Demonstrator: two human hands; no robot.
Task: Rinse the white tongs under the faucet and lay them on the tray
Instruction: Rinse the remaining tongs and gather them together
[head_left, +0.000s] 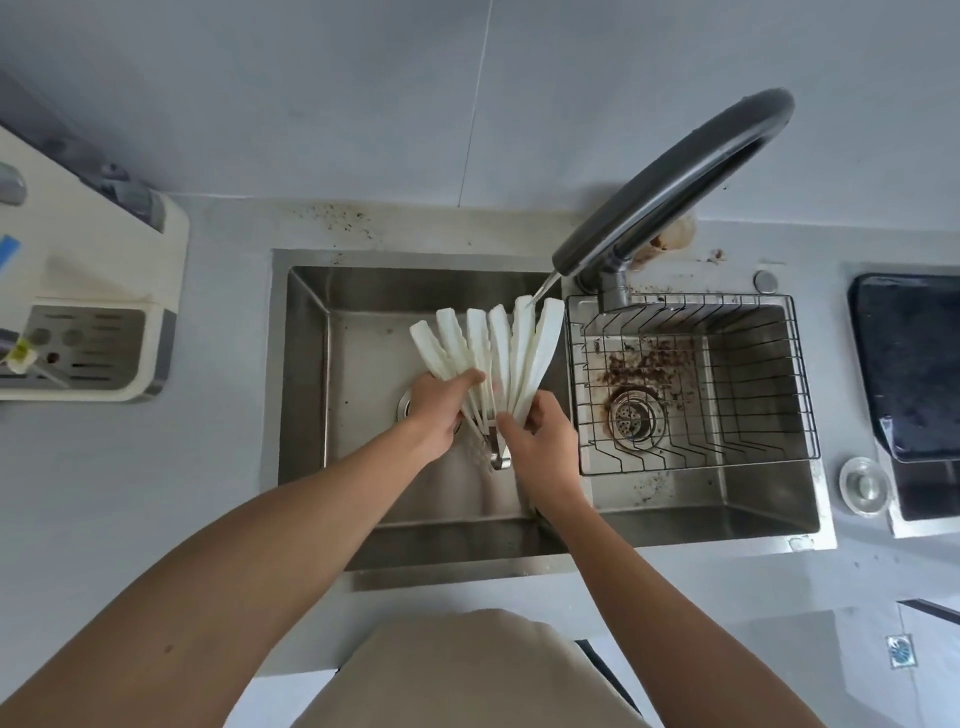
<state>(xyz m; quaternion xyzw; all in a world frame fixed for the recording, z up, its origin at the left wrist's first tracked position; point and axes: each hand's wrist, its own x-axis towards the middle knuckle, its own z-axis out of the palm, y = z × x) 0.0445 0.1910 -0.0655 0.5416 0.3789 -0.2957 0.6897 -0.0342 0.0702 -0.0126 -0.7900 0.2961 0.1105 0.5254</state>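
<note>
Both hands' fingers grip white tongs fanned under the faucet

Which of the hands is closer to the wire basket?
Right. The right hand grips the white tongs just left of the wire basket. The left hand holds them farther left, over the big basin.

White tongs under running faucet

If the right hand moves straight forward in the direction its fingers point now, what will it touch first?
Probably nothing new: the right hand already grips the white tongs. Beyond them lies the faucet spout, though depth is unclear.
</note>
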